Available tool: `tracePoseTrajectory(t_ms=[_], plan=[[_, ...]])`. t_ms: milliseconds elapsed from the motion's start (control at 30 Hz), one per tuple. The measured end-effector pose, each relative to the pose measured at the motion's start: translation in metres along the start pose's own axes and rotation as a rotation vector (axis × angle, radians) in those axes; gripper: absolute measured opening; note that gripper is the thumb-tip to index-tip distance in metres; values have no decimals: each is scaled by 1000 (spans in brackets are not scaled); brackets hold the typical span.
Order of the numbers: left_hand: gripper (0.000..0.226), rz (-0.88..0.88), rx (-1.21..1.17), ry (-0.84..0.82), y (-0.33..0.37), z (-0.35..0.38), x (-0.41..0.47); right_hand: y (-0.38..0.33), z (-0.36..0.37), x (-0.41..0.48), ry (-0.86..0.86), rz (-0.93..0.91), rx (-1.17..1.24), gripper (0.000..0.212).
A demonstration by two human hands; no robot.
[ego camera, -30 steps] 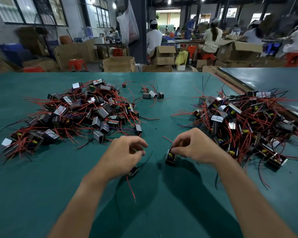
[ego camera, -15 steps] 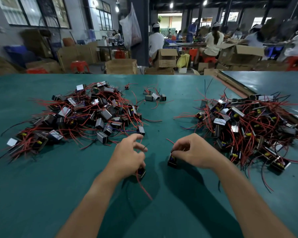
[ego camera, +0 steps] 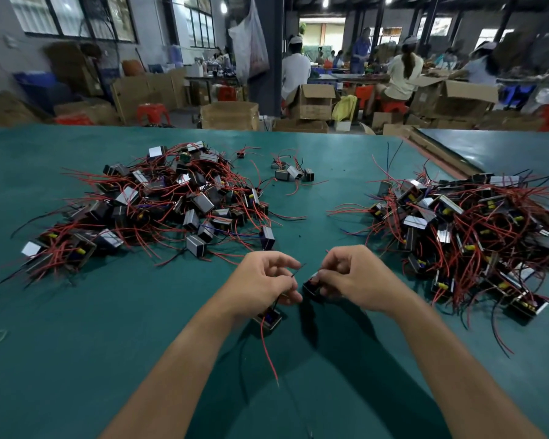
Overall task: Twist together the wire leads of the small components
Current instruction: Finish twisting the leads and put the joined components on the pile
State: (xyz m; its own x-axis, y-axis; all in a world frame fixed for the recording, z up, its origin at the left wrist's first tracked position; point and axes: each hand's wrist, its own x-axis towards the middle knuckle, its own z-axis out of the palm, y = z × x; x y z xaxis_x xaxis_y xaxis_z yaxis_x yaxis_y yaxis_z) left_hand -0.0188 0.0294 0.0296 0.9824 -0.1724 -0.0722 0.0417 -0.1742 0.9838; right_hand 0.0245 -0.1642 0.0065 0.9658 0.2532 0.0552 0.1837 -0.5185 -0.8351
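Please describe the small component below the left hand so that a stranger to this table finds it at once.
On the green table two piles of wired parts lie left and right, with both hands in the gap between. The component shows under the left hand, nearer the viewer than the second component in the right hand. It alone trails a long red wire toward the viewer.

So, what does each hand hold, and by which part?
The left hand pinches the thin dark wire lead of the small black boxy component below it. The right hand grips a second small black component by its body.
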Motion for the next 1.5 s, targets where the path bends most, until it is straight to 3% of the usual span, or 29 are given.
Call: tracePoseTrajectory(t_ms=[100, 467, 900, 1100, 1267, 1500], plan=[[19, 7, -3, -42, -1, 4, 1, -4, 0, -2, -10, -25, -4, 17], [40, 19, -84, 14, -3, 3, 5, -12, -4, -7, -100, -82, 2, 7], [47, -100, -100, -58, 5, 3, 2, -9, -3, -6, -126, -97, -91, 13], [45, -96, -101, -63, 5, 2, 3, -10, 0, -6, -37, -61, -181, 17], [29, -68, -79, -46, 4, 4, 2, -11, 0, -6, 22, -75, -185, 4], [27, -40, -45, 5, 3, 3, 3, -12, 4, -6, 75, -115, -197, 25]])
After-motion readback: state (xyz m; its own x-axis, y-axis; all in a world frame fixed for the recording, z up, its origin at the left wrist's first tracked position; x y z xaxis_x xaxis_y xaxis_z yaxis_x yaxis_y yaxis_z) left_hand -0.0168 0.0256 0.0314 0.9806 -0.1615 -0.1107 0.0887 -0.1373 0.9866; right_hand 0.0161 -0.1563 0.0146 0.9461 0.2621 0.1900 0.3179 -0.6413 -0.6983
